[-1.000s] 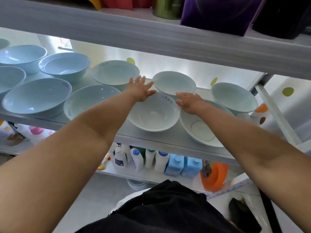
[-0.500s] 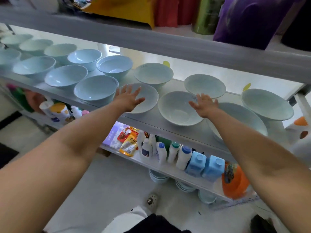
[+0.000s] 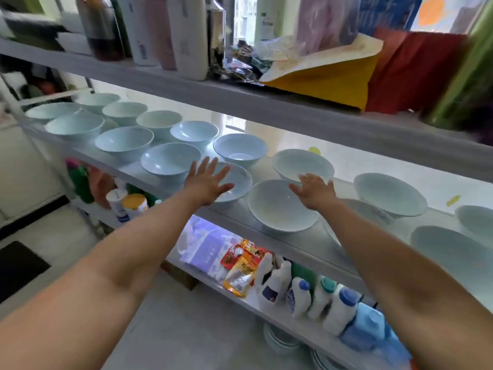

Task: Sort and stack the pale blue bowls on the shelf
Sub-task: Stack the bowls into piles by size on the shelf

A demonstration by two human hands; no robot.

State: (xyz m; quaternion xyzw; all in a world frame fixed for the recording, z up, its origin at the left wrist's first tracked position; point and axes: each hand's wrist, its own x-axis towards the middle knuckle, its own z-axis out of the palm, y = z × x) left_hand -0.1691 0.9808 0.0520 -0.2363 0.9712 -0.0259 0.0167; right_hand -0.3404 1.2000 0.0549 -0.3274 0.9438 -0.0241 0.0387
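Leftward went the left hand's fingers [image 3: 205,163] since a second before. They had quit the rim of the middle bowl and now lay spread and straight over the near side of the neighbouring pale blue bowl [image 3: 240,180], gripping nothing. Whether they pressed the rim or merely hovered above it could not be told. The left hand [image 3: 208,184] covered that bowl's near-left edge.

The right hand's fingers [image 3: 306,179] had scarcely shifted. They were loosely extended and also held nothing, poised at the far-right rim of the wide bowl [image 3: 277,209], just in front of the rear bowl [image 3: 301,161]. The right hand [image 3: 316,194] sat between those two bowls.

Each hand thus seemed to address a different bowl rather than bracketing one, which suggested that two neighbours were about to be brought together. No bowl was yet nested in another, so the stacking looked barely begun.

The view had also swung left and up, bringing in many more bowls [image 3: 122,141] set singly in two rough rows along the shelf [image 3: 293,244], with further ones to the right [image 3: 389,193].

Below were plastic bottles [image 3: 333,308] and snack packets [image 3: 240,273]. On the board above stood tall bottles [image 3: 186,36] and a yellow envelope [image 3: 328,81].
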